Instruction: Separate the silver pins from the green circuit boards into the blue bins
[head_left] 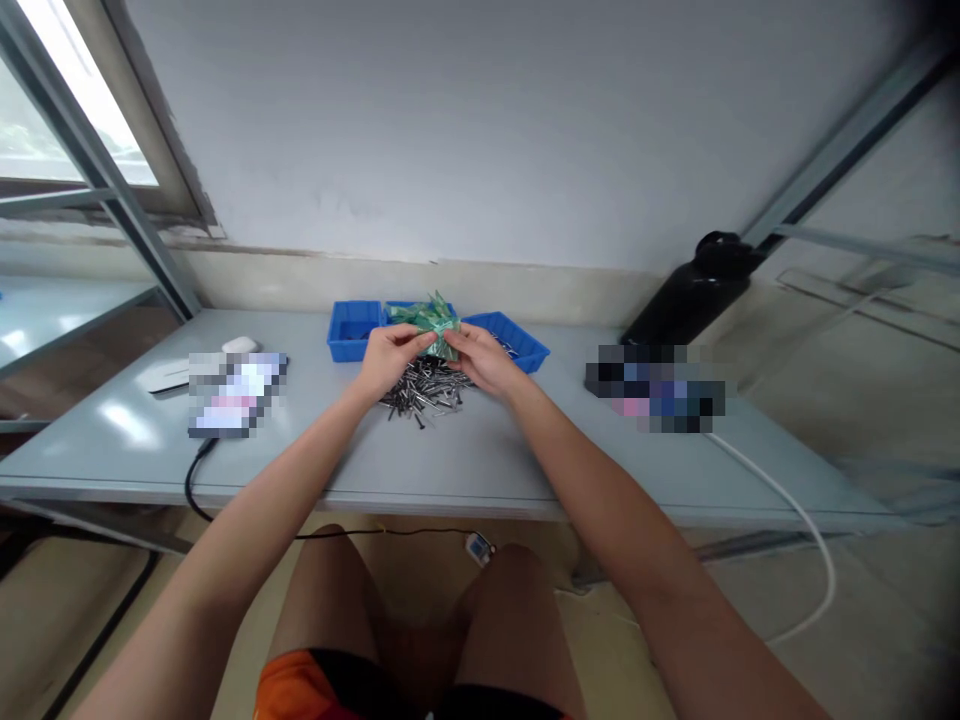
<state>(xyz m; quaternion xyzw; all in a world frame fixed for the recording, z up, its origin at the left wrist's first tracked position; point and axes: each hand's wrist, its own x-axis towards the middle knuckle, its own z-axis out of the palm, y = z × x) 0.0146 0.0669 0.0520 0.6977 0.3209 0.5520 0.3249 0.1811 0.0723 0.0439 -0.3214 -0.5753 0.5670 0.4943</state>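
Between my two hands is a crinkled green plastic bag (431,318), gathered up just above the desk. My left hand (390,355) pinches its left side with thumb and fingers. On the other side, my right hand (481,358) grips the bag near the middle, the two thumbs almost meeting. Right below lies a loose heap of dark metal screws (424,390); whether they are screws or nails is hard to tell at this size. Behind the hands stand a left blue bin (351,350), a middle blue bin (397,306) partly hidden by the bag, and a right blue bin (529,352) set askew with metal pieces inside.
A phone (238,395) with a black cable lies on the left of the grey desk (450,465), near a white earbud case (241,346). To the right, a black bottle (686,295) leans against the metal frame. Beside it are blurred items (660,390) and a white cable (817,540).
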